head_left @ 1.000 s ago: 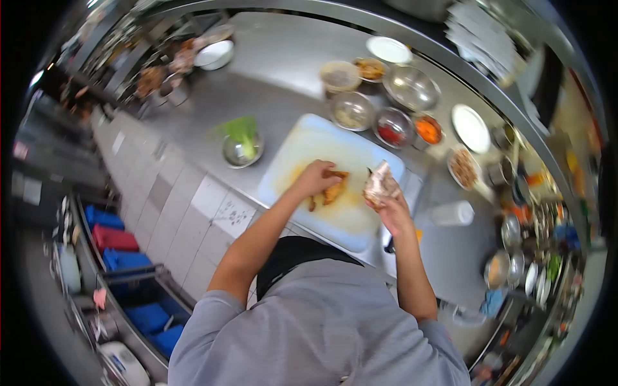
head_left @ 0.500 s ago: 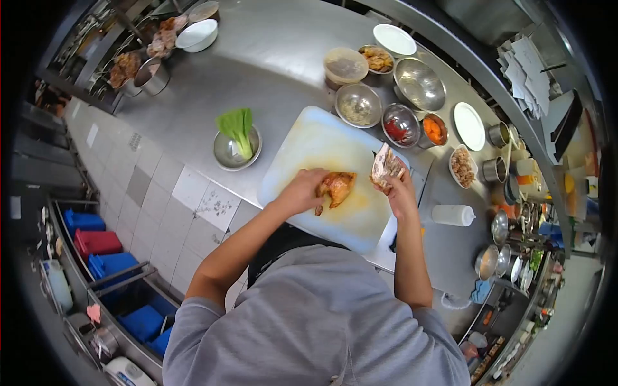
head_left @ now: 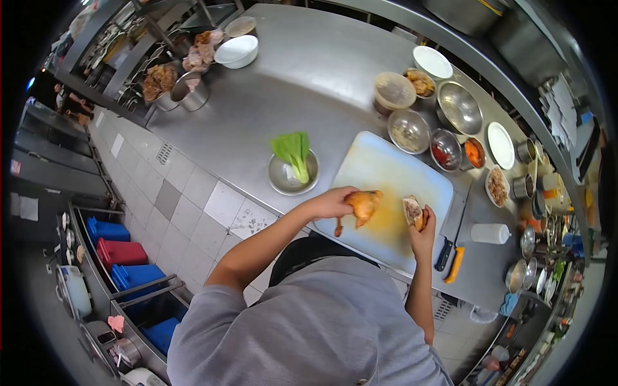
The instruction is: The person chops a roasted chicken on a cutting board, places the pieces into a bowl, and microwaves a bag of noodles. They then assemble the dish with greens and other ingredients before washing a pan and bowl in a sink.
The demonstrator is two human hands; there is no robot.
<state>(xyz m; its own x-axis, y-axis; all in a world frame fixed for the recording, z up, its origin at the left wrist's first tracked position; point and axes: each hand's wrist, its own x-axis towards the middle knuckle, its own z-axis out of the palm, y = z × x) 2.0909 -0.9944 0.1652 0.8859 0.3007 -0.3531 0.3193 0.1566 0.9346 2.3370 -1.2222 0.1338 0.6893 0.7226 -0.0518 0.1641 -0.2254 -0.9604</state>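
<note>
My left hand [head_left: 333,203] is closed on the near end of a browned, roasted chicken leg [head_left: 365,207], over the white cutting board [head_left: 386,161]. The drumstick's bony end pokes out below my fingers. In my right hand [head_left: 422,230] is another chicken piece [head_left: 412,211], its pale, bony cut side turned up, held low over the board's right half. Yellowish juice stains the board between the two pieces. Right of the board lie two knives, one with a black handle [head_left: 443,255] and one with a yellow handle [head_left: 454,265].
Left of the board stands a steel bowl [head_left: 280,177] with a green leafy vegetable [head_left: 293,151]. Steel bowls line the board's far side, one with red sauce [head_left: 441,153]. A white squeeze bottle [head_left: 490,233] lies on the right. Bins [head_left: 122,252] stand at lower left.
The view has swung left, so the counter appears further right. My right hand has lowered its chicken piece toward the board. The knife handles have come into view.
</note>
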